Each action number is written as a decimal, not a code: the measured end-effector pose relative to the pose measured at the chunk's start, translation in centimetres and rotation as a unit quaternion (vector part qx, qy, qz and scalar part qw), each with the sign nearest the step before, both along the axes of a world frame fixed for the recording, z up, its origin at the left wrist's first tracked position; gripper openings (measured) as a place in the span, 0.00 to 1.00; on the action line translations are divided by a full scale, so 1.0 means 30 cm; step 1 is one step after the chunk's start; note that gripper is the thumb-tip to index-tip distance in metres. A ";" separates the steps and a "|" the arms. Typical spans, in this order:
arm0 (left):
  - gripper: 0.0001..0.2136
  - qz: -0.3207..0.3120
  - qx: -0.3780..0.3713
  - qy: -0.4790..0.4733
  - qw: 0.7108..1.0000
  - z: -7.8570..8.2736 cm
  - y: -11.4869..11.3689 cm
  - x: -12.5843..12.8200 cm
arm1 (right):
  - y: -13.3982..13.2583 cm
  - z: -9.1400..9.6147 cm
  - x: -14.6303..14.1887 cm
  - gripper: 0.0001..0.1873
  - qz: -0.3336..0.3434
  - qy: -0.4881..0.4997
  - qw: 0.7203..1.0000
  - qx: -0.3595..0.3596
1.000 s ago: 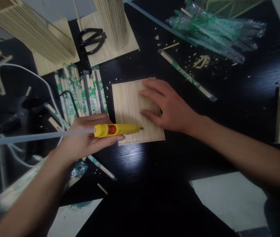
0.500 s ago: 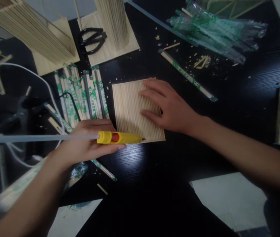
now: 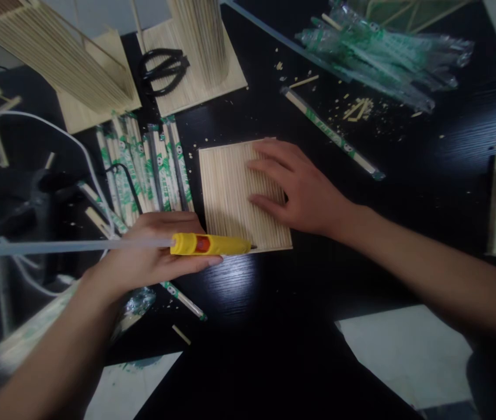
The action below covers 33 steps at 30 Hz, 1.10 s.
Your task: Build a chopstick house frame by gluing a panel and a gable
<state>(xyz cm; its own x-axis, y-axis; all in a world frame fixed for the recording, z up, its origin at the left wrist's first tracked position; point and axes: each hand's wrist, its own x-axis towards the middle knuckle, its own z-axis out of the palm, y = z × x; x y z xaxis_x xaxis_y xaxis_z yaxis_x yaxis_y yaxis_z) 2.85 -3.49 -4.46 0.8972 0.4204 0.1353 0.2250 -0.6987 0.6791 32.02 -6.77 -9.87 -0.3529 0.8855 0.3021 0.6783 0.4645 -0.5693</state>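
In the head view, a black wood-grain table (image 3: 300,280) strewn with chips carried a square panel of pale bamboo sticks (image 3: 230,192). Left of the panel lay green-printed wrapped chopsticks (image 3: 143,169), and beyond it black scissors (image 3: 163,70). The left hand (image 3: 152,256) was clenched round a yellow pen-shaped glue gun (image 3: 208,244), its nozzle at the panel's near edge. The right hand (image 3: 300,189) lay flat, fingers spread, on the panel's right half. A second before, the nozzle had been farther in over the panel; the right hand had not shifted.

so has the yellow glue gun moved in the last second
Yes. The glue gun in the left hand slid toward the person: its nozzle was over the bamboo panel, now at the panel's near edge.
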 end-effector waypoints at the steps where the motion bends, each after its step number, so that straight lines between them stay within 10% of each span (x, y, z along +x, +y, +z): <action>1: 0.13 0.002 0.003 0.003 1.000 0.001 0.001 -0.002 | 0.000 0.001 0.000 0.27 0.001 0.000 1.000 -0.001; 33: 0.10 -0.003 -0.012 0.001 1.000 0.008 0.007 -0.006 | -0.001 0.000 0.001 0.27 0.000 -0.005 1.000 0.000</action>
<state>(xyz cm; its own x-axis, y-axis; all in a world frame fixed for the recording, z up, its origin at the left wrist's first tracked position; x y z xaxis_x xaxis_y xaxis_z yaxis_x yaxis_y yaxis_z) 2.67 -3.29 -4.21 0.9000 0.4181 0.1230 0.2224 -0.6833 0.6955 32.05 -6.81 -9.86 -0.3565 0.8856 0.2978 0.6839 0.4645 -0.5627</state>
